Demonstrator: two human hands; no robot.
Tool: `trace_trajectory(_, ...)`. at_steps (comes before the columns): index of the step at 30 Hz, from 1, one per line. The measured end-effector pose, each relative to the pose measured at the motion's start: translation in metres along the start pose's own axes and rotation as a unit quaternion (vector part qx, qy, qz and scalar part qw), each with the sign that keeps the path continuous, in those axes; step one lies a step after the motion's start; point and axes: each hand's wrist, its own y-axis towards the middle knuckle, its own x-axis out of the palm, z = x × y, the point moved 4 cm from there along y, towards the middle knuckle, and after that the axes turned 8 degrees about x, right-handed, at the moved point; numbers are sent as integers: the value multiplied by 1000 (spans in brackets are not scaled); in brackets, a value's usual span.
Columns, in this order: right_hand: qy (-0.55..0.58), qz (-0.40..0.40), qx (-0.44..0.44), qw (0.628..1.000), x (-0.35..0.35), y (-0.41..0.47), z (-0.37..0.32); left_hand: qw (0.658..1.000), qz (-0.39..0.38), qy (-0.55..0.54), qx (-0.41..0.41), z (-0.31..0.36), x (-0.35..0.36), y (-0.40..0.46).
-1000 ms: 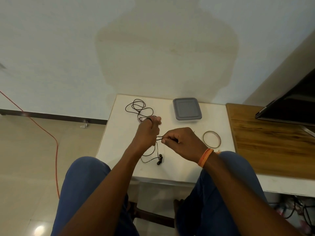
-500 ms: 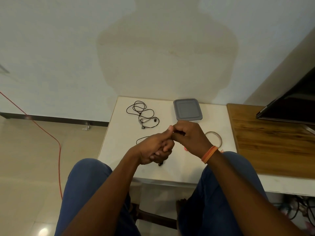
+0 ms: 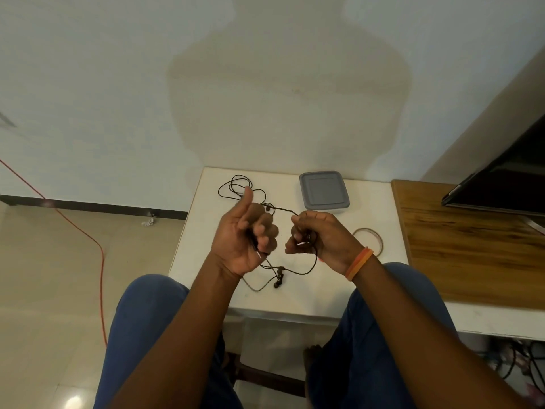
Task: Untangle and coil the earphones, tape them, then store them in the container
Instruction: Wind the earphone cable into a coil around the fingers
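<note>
1. The left hand (image 3: 244, 240) is raised over the middle of the white counter (image 3: 368, 290), palm toward the camera, thumb pointing up and the other fingers curled round a black earphone cable (image 3: 306, 271).
2. The right hand (image 3: 315, 234) is at 3 o'clock from the left hand, near it but apart, its fingers curled and pinching the same cable; an orange wristband (image 3: 358, 262) sits on that wrist.
3. A short run of the cable stretches from hand to hand along their far side, and below them it hangs in a loop.
4. The earbuds (image 3: 278, 278) lie on the counter at 6 o'clock from the gap between the hands, with a slack curve of wire beside them.
5. A second, tangled set of earphones (image 3: 236, 187) lies on the counter at 12 o'clock from the left hand, partly hidden behind the thumb.
6. The grey container (image 3: 323, 190), lid on, stands at the far edge of the counter, at 12 o'clock from the right hand.
7. The tape roll (image 3: 379, 236) lies flat on the counter at 3 o'clock from the right hand, just beyond the wrist.
8. A wooden surface (image 3: 472, 246) adjoins the counter at 3 o'clock, with a dark screen (image 3: 507, 178) over its far end.
9. An orange cord (image 3: 97, 246) runs across the floor at 9 o'clock.
</note>
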Motion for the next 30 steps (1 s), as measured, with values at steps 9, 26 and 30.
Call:
trace_trajectory(9, -149, 17, 36, 988, 10, 5, 15, 969, 176, -28, 174, 23, 0, -1)
trace_trajectory(26, -246, -25, 59, 967, 21, -9, 15, 813, 396, 367, 218, 16, -19, 3)
trace_trajectory(30, -251, -9, 50, 967, 14, -10, 11, 667, 316, 666, 112, 8, -21, 8)
